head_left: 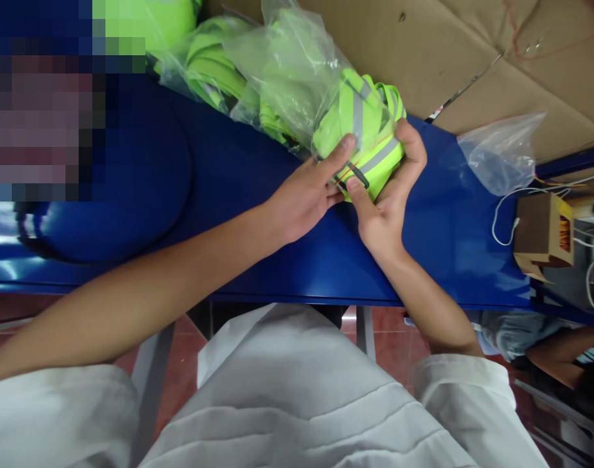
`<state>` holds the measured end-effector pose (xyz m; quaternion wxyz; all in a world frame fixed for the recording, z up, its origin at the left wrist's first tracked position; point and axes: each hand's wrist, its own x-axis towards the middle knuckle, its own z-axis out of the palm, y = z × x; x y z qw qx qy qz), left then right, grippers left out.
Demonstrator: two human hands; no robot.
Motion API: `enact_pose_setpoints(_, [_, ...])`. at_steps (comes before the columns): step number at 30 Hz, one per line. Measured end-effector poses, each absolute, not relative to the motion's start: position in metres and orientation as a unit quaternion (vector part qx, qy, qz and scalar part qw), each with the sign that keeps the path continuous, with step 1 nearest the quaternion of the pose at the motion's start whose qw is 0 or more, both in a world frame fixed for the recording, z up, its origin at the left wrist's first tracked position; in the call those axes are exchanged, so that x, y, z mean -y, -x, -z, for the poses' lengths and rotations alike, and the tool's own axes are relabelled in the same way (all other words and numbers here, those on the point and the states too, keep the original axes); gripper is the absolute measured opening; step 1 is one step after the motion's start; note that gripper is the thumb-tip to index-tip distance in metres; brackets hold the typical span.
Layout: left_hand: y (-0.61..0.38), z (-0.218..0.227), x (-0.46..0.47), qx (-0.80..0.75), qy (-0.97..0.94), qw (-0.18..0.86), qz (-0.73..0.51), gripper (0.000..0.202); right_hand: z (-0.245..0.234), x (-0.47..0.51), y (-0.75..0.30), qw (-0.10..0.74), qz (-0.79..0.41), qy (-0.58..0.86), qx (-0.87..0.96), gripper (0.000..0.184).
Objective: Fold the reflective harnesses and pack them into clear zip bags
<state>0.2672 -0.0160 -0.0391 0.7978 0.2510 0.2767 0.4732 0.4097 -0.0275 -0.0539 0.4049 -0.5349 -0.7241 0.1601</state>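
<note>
A bundle of bright yellow-green reflective vest [370,123] with grey stripes is between my two hands, partly inside a clear plastic bag [297,78]. My left hand [316,188] is closed on the bundle's lower left side, its thumb lying on the plastic. From the right, my right hand [389,195] grips the same bundle, with its thumb near a small black strip [358,174] and its fingers round the far side. Thin red-orange lines cross the plastic there. What lies under the bundle is hidden.
More yellow-green folded pieces [214,65] in clear plastic lie to the upper left on the blue table [297,273]. To the right are an empty plastic bag [502,156], a cardboard box [543,227] and white cables. Brown cardboard [448,39] lines the back. Another person's arm [560,357] shows at lower right.
</note>
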Motion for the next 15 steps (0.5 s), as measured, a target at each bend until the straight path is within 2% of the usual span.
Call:
enact_pose_setpoints(5, [-0.282, 0.038, 0.035, -0.229, -0.249, 0.802, -0.492, 0.032, 0.058, 0.023, -0.396, 0.467, -0.189, 0.493, 0.71, 0.081])
enact_pose_setpoints(8, [-0.276, 0.035, 0.031, -0.245, -0.244, 0.804, -0.485, 0.032, 0.053, 0.016, -0.401, 0.468, -0.234, 0.463, 0.715, 0.089])
enact_pose_setpoints(13, [-0.252, 0.028, 0.011, -0.282, -0.239, 0.797, -0.478, 0.031, 0.04, 0.002, -0.435, 0.442, -0.38, 0.375, 0.721, 0.083])
enact_pose_setpoints(15, [-0.249, 0.027, 0.01, -0.279, -0.259, 0.8, -0.463, 0.032, 0.043, -0.004, -0.444, 0.442, -0.4, 0.392, 0.7, 0.092])
